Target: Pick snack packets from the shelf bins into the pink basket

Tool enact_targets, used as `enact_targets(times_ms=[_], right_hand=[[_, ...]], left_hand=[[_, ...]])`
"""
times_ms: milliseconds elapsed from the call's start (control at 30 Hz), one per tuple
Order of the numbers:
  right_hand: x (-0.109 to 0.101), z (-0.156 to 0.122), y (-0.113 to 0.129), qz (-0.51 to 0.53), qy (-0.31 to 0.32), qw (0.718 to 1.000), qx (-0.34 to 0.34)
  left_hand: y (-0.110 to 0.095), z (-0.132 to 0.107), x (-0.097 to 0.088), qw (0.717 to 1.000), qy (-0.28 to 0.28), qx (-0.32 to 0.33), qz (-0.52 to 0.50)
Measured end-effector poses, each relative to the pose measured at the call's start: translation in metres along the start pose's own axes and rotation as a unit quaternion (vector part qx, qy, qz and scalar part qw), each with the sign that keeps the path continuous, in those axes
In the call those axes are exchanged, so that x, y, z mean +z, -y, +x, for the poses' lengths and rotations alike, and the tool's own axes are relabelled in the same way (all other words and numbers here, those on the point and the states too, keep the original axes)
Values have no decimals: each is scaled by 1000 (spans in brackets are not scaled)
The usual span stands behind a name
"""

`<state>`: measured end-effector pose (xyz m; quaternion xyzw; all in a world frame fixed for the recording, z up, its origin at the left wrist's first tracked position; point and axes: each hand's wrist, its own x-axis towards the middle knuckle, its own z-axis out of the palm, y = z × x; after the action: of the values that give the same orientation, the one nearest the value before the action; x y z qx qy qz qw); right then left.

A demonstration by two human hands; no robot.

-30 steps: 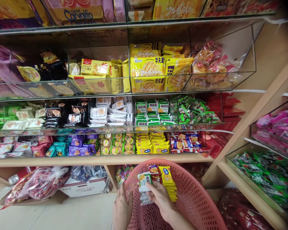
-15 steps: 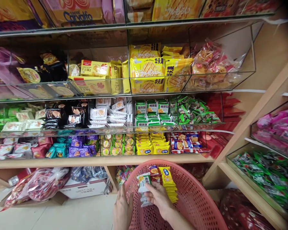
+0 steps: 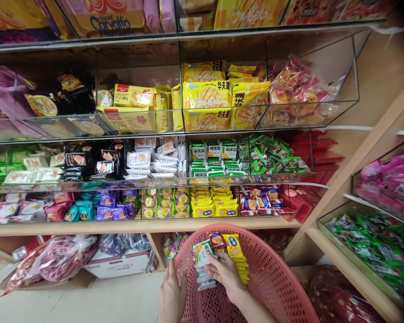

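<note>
A pink perforated plastic basket [image 3: 272, 273] stands in front of the shelves. My left hand [image 3: 173, 289] grips its left rim, thumb toward the inside. Inside lies a stack of white-and-green snack packets [image 3: 203, 255], spread in an overlapping column. My right hand [image 3: 224, 273] is over the basket at this stack's right side, fingers apart and their tips at the packets' edge. Beside the stack are red-and-blue biscuit packets [image 3: 217, 241], partly hidden by the right hand, and a column of yellow packets [image 3: 235, 251].
Clear-fronted shelf bins hold yellow snack packets [image 3: 213, 208], green-and-white packets [image 3: 229, 150] and red-blue packets [image 3: 264, 202] behind the basket. A wooden shelf edge [image 3: 121, 227] runs just beyond its rim. Bagged goods [image 3: 65, 258] and a white carton [image 3: 121, 264] sit lower left.
My right hand's fingers have loosened from the white-and-green packets and drawn slightly right, uncovering more of the top packet. My left hand stays on the rim.
</note>
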<state>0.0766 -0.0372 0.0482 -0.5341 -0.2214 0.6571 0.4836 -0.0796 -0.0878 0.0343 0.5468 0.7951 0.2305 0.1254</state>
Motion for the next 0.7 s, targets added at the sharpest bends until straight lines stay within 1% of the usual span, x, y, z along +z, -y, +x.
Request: enact_targets(times_ms=[67,167,300,367,400,433,467,500,567,633,667,700], right_hand=[[0,1,-5,-27,-16,999,-19],[0,1,-10,-66,-18,997,-46],[-2,-2,-11,-98,-24,992,-74],[-6,-3,-11,-153,-30,983,-100],[-10,-4,-11,-198,-33,971,-130],[-13,-5,-11,-252,-35,952,-172],[-17,-6,-11,-310,-32,924,-222],[-20,-8,-11,-364,-20,889,-276],[-23,-12,-10,-451,24,811,-372],[-20,-17,-9,-507,71,742,-433],[-17,-19,-9,-527,84,716,-450],[-14,-20,-8,-543,91,698,-457]], left_hand=[[0,0,0,1000,-2,-1,5],[-2,0,-1,1000,9,-5,18],[-5,-1,-4,999,20,-13,31],[-6,-1,-5,999,21,-13,37],[-6,-1,-5,999,22,-14,40],[-6,-1,-5,999,24,-14,42],[-6,-1,-5,999,26,-14,43],[-6,-1,-5,999,26,-14,44],[-6,-1,-5,999,26,-14,44],[-6,-1,-5,999,29,-13,42],[-6,-1,-5,999,32,-13,40],[-5,-1,-6,999,36,-14,38]])
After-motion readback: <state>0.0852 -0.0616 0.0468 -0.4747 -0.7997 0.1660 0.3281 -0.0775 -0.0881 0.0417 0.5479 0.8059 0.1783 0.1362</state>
